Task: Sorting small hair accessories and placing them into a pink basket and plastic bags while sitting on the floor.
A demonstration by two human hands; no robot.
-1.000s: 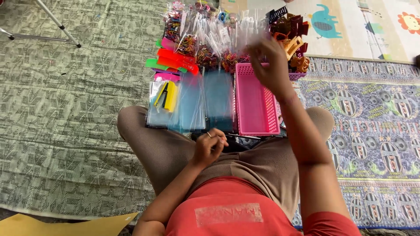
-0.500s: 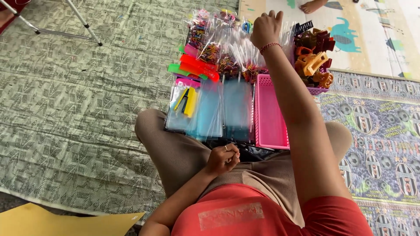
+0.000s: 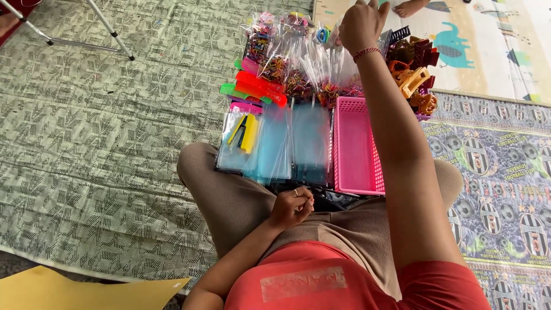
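**Right hand is reaching far forward to the small bags, left hand is resting close to the body**

The right hand (image 3: 361,26) is stretching out far from the body, over the pink basket (image 3: 353,146), and it is arriving at the row of clear bags with small colourful bands (image 3: 298,69). The bags are lying just under and a little to the left of the fingers, and the row is running from left to right, across the line of the arm. We are seeing the back of the hand, so I cannot tell how far the fingers are opening or if they are holding something. To its right, the pile of brown and orange hair claws (image 3: 413,74) is sitting near the wrist.

The left hand (image 3: 293,206) is staying curled on the lap, fingers almost closed, maybe pinching something small; this is not clear. It is well apart from the bags, just behind the flat clear sleeves (image 3: 275,143).
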